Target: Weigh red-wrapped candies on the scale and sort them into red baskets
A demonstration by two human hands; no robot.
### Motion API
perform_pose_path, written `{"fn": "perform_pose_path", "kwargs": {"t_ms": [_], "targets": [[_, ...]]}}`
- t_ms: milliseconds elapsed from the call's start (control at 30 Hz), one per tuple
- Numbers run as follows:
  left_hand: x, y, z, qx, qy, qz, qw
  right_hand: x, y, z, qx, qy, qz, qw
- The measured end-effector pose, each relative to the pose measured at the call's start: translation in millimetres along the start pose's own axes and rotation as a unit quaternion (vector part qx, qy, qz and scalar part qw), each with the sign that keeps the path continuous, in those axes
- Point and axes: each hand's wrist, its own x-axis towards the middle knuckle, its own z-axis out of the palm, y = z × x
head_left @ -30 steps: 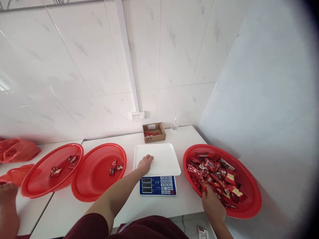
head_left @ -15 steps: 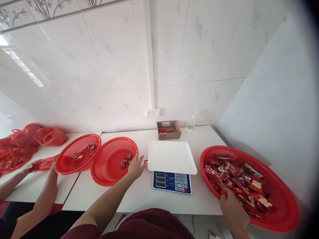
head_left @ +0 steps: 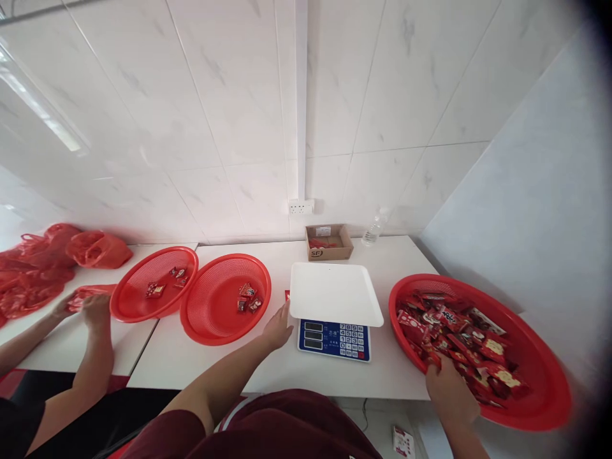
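Note:
My left hand (head_left: pixel 277 328) is open, its fingers stretched toward the left edge of a white weighing pan (head_left: pixel 335 293). A small red packet (head_left: pixel 287 295) shows just past the fingertips, partly hidden by the pan. The pan sits on a digital scale with a blue keypad (head_left: pixel 333 341). My right hand (head_left: pixel 449 386) is closed at the near rim of a large red basket (head_left: pixel 540 382) heaped with red snack packets (head_left: pixel 459 338). Something red shows at its fingertips; I cannot tell whether it is a packet or the rim.
Left of the scale stand two red baskets (head_left: pixel 205 331) (head_left: pixel 138 312) with a few packets in each. A co-worker's hands (head_left: pixel 95 309) hold a red plastic bag (head_left: pixel 86 296) near filled red bags (head_left: pixel 98 248). Behind the scale are a cardboard box (head_left: pixel 329 254) and a clear bottle (head_left: pixel 373 233).
My left hand has moved from beside the middle basket's rim toward the scale pan. My right hand stays at the large basket. The co-worker's hands have drawn closer together on the bag.

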Motion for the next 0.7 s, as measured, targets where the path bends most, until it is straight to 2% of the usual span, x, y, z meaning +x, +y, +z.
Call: {"fn": "perform_pose_path", "kwargs": {"t_ms": [133,267,500,700], "targets": [[22,-13,1,-0.010,0.017,-0.055,0.998,1,-1,-1,-0.005,-0.008,0.001,1.000],[39,-25,7,0.009,-0.016,-0.067,0.998,9,3,4,-0.014,-0.012,0.004,1.000],[72,-23,23,0.043,-0.039,-0.018,0.998,22,13,17,-0.032,-0.014,-0.013,0.999],[89,-20,35,0.030,-0.038,0.034,0.998,20,9,14,-0.023,-0.017,0.007,1.000]]}}
